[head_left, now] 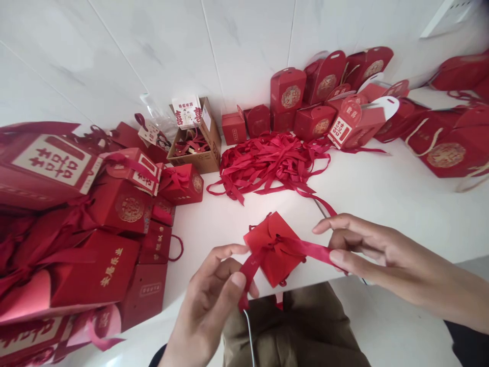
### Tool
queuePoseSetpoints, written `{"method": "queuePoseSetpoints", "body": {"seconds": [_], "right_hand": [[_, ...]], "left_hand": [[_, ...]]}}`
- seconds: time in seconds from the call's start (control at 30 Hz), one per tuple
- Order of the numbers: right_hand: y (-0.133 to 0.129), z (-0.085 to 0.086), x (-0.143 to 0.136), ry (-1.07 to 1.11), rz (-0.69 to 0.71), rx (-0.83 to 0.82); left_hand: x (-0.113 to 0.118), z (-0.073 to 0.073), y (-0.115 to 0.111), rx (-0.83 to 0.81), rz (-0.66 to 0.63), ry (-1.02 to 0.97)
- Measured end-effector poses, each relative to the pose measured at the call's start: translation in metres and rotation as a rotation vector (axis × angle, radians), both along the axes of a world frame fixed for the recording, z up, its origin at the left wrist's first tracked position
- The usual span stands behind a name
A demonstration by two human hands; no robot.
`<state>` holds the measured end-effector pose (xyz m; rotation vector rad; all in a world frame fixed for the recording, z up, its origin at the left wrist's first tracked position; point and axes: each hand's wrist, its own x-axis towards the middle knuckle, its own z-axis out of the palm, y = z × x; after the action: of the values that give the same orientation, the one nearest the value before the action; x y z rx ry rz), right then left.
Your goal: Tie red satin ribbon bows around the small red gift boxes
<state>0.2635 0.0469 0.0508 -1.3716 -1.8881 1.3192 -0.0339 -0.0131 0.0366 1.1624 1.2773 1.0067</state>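
A small red box [275, 255] with folded petal-like flaps sits at the front edge of the white table. A red ribbon [311, 250] crosses at the top of the box, and its two ends spread to the sides. At the left, my left hand [219, 290] pinches one ribbon end between thumb and fingers. The other end is held between the thumb and fingers of my right hand [367, 250], whose index finger is stretched out. Behind the box lies a heap of loose red ribbons [271, 163].
Stacked red gift boxes [114, 260] fill the left side. A cardboard box [208, 137] with small items stands by the wall. More red boxes [288, 97] line the back and right of the white table [412, 204]. A thin white cable [249, 331] hangs near my left hand.
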Motion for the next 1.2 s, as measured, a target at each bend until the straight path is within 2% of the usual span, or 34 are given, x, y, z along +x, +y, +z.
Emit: {"method": "queuePoseSetpoints", "body": {"seconds": [0.07,0.13,0.27,0.37,0.43,0.47,0.53,0.63,0.67,0.73,0.83,0.97,1.03,1.13,1.2], "right_hand": [[0.002,0.003,-0.002,0.105,-0.005,-0.042],[0.006,0.005,-0.007,0.202,-0.013,-0.084],[0.016,0.004,-0.024,0.31,-0.021,-0.103],[0.019,0.003,-0.034,0.315,-0.086,0.003],[0.019,0.001,-0.038,0.334,-0.139,0.054],[0.018,-0.001,-0.039,0.382,-0.167,0.038],[0.018,-0.009,-0.044,0.567,-0.265,-0.091],[0.021,-0.026,-0.052,0.833,-0.478,-0.414],[0.023,-0.03,-0.054,0.866,-0.533,-0.513],[0.024,-0.036,-0.057,0.891,-0.597,-0.638],[0.023,-0.038,-0.056,0.88,-0.611,-0.641],[0.019,-0.037,-0.055,0.736,-0.484,-0.557],[0.018,-0.036,-0.055,0.658,-0.412,-0.49],[0.018,-0.032,-0.057,0.409,-0.326,-0.26],[0.019,-0.027,-0.06,0.197,-0.293,-0.047]], "left_hand": [[0.0,0.002,0.004,-0.001,0.017,-0.202],[0.001,0.001,0.012,0.03,0.07,-0.262],[0.01,-0.01,0.028,0.085,0.135,-0.048],[0.016,-0.015,0.033,0.2,0.201,0.081],[0.019,-0.015,0.036,0.252,0.301,0.039],[0.02,-0.014,0.038,0.235,0.356,-0.051],[0.022,-0.012,0.043,0.072,0.449,-0.339],[0.025,-0.011,0.05,-0.307,0.525,-0.738],[0.026,-0.012,0.052,-0.385,0.547,-0.803],[0.028,-0.013,0.051,-0.417,0.566,-0.844],[0.032,-0.014,0.045,-0.326,0.528,-0.769],[0.036,-0.018,0.036,-0.183,0.475,-0.571],[0.036,-0.02,0.034,-0.122,0.439,-0.392],[0.03,-0.022,0.033,-0.039,0.375,-0.016],[0.027,-0.02,0.032,-0.002,0.318,0.123]]}}
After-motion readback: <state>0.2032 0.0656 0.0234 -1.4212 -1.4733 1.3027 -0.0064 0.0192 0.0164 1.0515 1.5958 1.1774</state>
